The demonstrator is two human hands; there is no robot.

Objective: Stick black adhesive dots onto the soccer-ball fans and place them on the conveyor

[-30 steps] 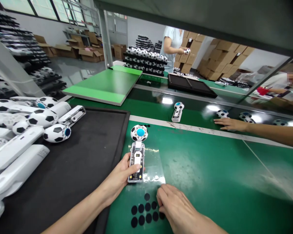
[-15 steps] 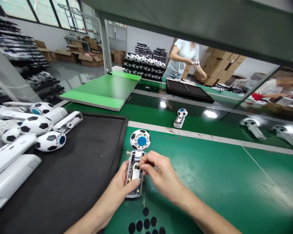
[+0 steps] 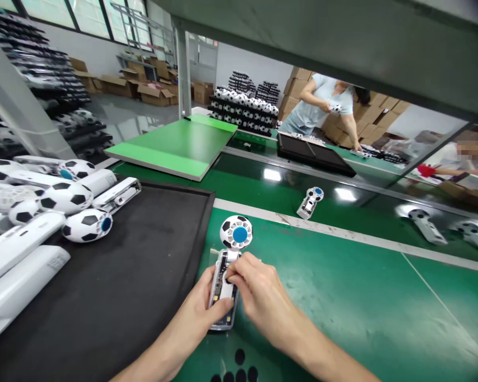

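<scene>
A handheld fan point(image 3: 225, 313) with a football-patterned head point(image 3: 236, 233) and blue centre lies on the green bench, its handle uncovered to show a circuit board. My left hand point(image 3: 207, 305) is closed around the handle from the left, thumb across its lower part. Over the middle of the handle, my right hand point(image 3: 255, 286) pinches with thumb and forefinger at the white inner part. A small dark bit shows at those fingertips, but its kind is hidden. Several black round pads point(image 3: 240, 356) lie on the bench in front of the fan.
A black tray point(image 3: 155, 239) at left bears a pile of football-patterned fans point(image 3: 87, 225). Beyond the bench strip another fan point(image 3: 310, 202) lies on the belt point(image 3: 258, 193). A green board point(image 3: 175, 146) sits behind the tray. Across the line a person point(image 3: 322, 103) handles fans.
My right fingertips have pressed in closer to the handle, hiding more of the dark bit. The fan on the belt has turned in view. The person opposite reaches down to the far bench.
</scene>
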